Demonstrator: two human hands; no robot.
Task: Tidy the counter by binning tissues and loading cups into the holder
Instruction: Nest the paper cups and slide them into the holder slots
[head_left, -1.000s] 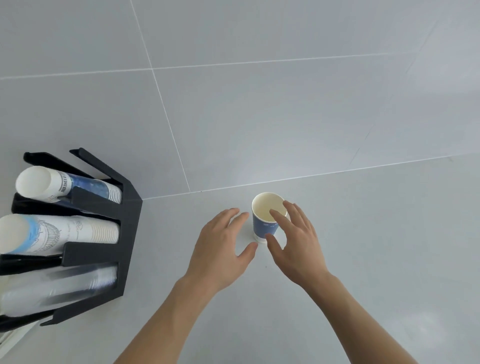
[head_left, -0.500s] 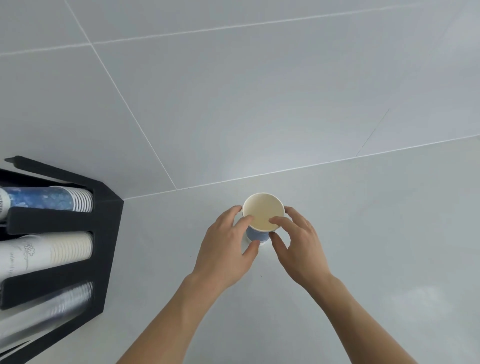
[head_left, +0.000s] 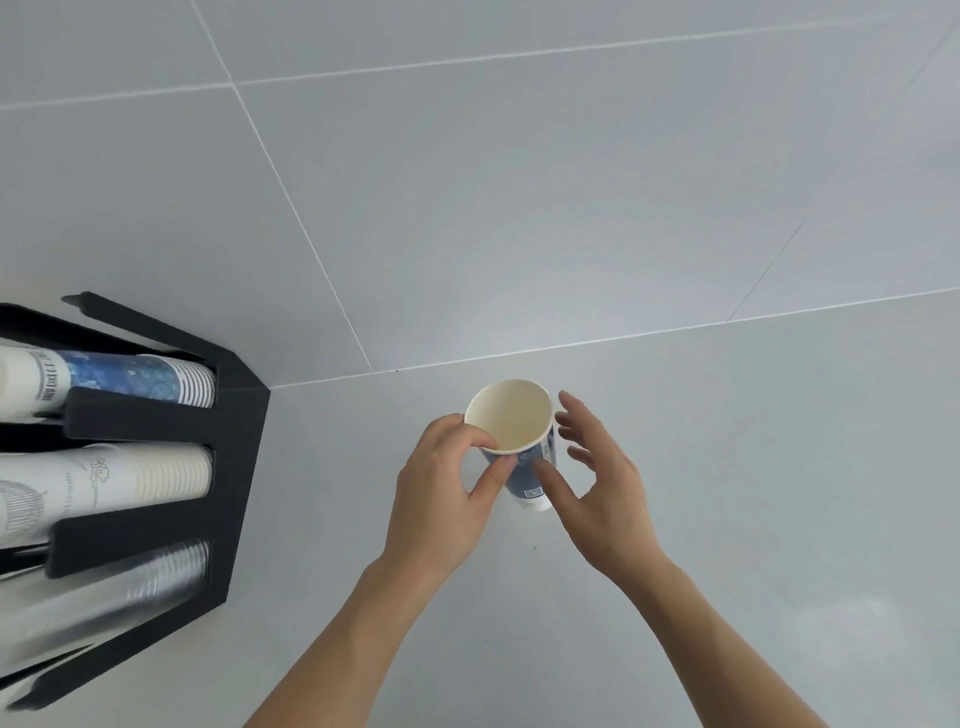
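A blue paper cup (head_left: 524, 470) with a cream inside is lifted off the counter and tilted, its mouth toward me. My left hand (head_left: 441, 493) pinches its rim, index finger inside and thumb on the blue wall. My right hand (head_left: 597, 483) is spread beside the cup's right side, thumb tip touching the wall, fingers straight and apart. A black cup holder (head_left: 156, 415) stands at the left with three lying stacks: blue cups (head_left: 130, 376), white cups (head_left: 130, 475) and clear plastic cups (head_left: 114, 592).
The pale grey counter (head_left: 727, 519) meets a tiled wall (head_left: 519, 208) along a white seam just behind the cup. No tissues or bin show in this view.
The cup has risen from the counter and tilted toward me in my left hand's pinch. My right hand has let go of the rim and spread open beside it.
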